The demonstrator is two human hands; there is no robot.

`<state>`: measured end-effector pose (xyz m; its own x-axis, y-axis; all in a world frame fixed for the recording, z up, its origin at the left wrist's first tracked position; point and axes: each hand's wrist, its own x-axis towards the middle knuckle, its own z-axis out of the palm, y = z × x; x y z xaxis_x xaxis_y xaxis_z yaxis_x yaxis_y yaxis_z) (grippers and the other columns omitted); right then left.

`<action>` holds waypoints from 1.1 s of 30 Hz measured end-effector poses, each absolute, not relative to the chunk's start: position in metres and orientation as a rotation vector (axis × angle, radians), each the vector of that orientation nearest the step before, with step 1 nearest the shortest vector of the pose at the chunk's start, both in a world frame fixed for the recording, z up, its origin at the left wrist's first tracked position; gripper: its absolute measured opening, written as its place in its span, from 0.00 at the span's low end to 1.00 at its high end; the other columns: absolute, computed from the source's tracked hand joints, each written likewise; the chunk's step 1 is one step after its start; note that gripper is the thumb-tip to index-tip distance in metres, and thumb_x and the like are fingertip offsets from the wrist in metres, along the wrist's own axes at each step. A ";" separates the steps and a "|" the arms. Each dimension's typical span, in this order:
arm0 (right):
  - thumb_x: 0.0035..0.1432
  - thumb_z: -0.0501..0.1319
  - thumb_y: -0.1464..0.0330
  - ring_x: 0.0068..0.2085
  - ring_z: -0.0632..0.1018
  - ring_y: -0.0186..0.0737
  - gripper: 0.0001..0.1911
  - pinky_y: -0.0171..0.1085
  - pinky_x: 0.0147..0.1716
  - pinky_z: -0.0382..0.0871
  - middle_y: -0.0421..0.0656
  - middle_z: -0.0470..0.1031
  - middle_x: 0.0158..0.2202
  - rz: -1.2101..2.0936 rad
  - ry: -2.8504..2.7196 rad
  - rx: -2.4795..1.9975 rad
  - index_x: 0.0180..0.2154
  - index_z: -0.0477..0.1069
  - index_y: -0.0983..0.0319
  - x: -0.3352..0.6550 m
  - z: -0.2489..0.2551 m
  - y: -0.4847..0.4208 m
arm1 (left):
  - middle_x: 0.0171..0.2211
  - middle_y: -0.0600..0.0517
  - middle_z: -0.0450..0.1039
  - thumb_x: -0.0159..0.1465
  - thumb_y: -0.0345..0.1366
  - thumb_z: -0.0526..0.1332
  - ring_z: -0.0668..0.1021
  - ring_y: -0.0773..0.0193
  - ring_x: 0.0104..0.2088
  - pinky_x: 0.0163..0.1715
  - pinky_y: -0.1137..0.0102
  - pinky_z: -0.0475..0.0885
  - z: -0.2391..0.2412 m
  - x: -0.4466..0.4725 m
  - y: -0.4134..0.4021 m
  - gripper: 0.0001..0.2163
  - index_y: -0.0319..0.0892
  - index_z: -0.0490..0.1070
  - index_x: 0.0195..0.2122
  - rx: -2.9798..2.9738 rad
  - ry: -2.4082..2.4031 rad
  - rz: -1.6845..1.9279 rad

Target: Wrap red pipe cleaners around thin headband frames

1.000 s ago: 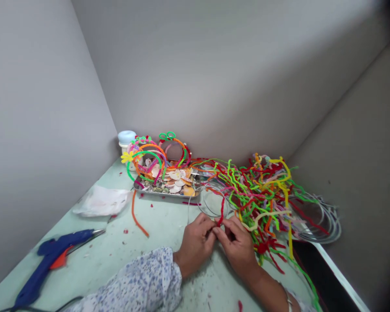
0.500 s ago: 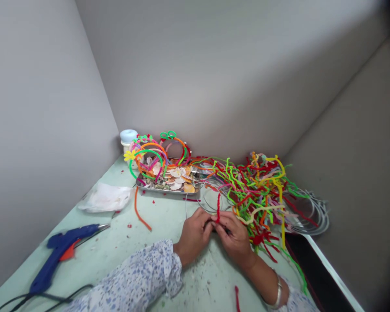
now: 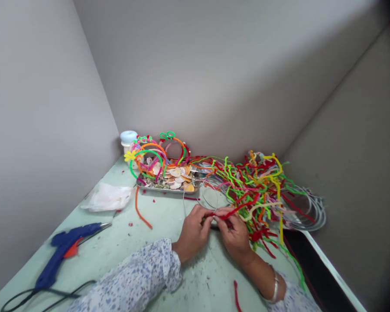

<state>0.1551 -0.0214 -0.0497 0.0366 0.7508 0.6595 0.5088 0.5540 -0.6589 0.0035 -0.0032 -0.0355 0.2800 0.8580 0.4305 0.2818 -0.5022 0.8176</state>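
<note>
Hands meet at the near middle of the tabletop [image 3: 123, 255] in the head view. Left hand [image 3: 193, 229] and right hand [image 3: 234, 236] have their fingers pinched shut on 1 red pipe cleaner [image 3: 237, 209], between them. Its long axis runs from the fingertips away to the right, into the heap of pipe cleaners [image 3: 256, 186]. It looks fuzzy, thin and bent. A blue glue gun [image 3: 63, 251] lies well apart, near left.

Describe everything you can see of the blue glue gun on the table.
The glue gun is dark blue plastic with an orange trigger and a thin metal nozzle pointing right, towards a white plastic bag. It lies flat on its side on the pale green table, at the left. A black cord leaves its handle. No hand touches it.
</note>
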 end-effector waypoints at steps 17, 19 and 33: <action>0.59 0.61 0.69 0.37 0.75 0.41 0.02 0.40 0.40 0.69 0.42 0.74 0.32 0.390 -1.565 -1.151 0.34 0.72 0.59 0.149 -0.045 -0.026 | 0.35 0.49 0.68 0.64 0.27 0.55 0.72 0.63 0.37 0.37 0.70 0.68 -0.033 0.002 -0.012 0.09 0.41 0.72 0.41 2.096 0.988 1.238; 0.59 0.61 0.69 0.37 0.76 0.41 0.02 0.40 0.40 0.69 0.42 0.74 0.33 0.405 -1.539 -1.152 0.34 0.72 0.59 0.149 -0.047 -0.027 | 0.36 0.49 0.69 0.64 0.28 0.55 0.72 0.63 0.38 0.38 0.70 0.68 -0.034 0.003 -0.012 0.08 0.41 0.71 0.41 2.062 1.009 1.267; 0.60 0.60 0.63 0.37 0.77 0.42 0.08 0.40 0.35 0.74 0.45 0.76 0.36 0.613 -1.373 -1.174 0.37 0.73 0.60 0.148 -0.056 -0.029 | 0.35 0.50 0.69 0.65 0.29 0.55 0.73 0.64 0.37 0.37 0.70 0.67 -0.034 0.010 -0.017 0.07 0.41 0.72 0.39 1.909 1.052 1.318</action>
